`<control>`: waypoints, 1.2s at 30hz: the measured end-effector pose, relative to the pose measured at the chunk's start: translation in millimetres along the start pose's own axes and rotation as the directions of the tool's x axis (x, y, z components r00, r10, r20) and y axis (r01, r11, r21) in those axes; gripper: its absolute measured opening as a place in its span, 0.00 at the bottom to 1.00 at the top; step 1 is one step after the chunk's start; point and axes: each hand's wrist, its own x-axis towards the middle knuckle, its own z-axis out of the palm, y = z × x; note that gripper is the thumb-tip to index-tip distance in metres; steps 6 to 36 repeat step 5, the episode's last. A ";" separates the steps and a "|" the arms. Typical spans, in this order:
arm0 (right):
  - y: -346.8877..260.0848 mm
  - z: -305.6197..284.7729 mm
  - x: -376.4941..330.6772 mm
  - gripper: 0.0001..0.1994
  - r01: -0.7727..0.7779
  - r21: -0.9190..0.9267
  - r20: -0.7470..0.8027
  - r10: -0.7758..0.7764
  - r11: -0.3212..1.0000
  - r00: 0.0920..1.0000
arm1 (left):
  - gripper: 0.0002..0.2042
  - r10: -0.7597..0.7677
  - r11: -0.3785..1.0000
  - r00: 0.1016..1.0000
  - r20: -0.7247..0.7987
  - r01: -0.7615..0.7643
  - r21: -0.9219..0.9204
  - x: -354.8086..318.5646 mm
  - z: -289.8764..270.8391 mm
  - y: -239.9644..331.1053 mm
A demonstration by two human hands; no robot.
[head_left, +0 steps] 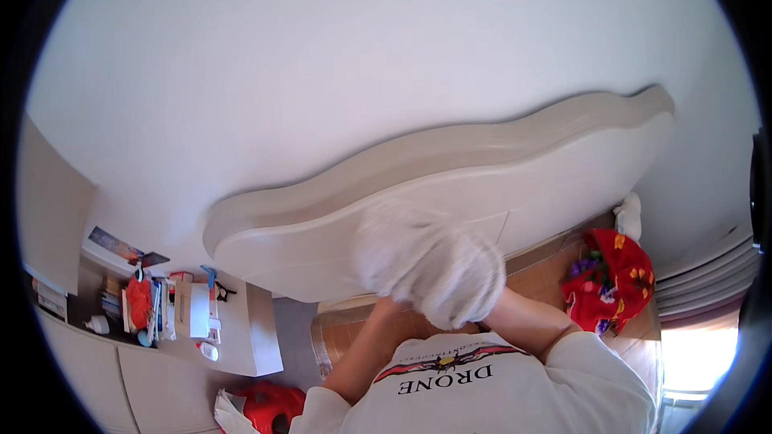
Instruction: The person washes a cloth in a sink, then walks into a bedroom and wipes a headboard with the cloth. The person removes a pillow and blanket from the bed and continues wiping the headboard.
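A bunched, pale grey-white cloth (434,269) is held up in front of my chest, blurred by motion along its upper left side. My left forearm (366,345) rises to the cloth's lower left edge, and my left hand is covered by its folds. From the right, my right forearm (527,321) reaches into the cloth, which hides my right hand. Both hands grip the cloth, though their fingers do not show. Beyond it stands a cream headboard (563,149) with a wavy top, against a white wall (386,40).
On the right, a red flowered bundle (615,277) lies on a brown woven mat (547,277), near a grey curtain (708,273) and a bright window. At left stand a desk (257,325) with books and small items, and white cabinets (161,382). A red item (269,406) sits lower left.
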 end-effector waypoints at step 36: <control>9.2 5.9 6.9 0.24 -0.044 -0.061 0.203 0.056 0.997 0.978 | 0.22 -0.202 0.561 0.946 0.253 0.324 -0.762 18.2 9.8 70.3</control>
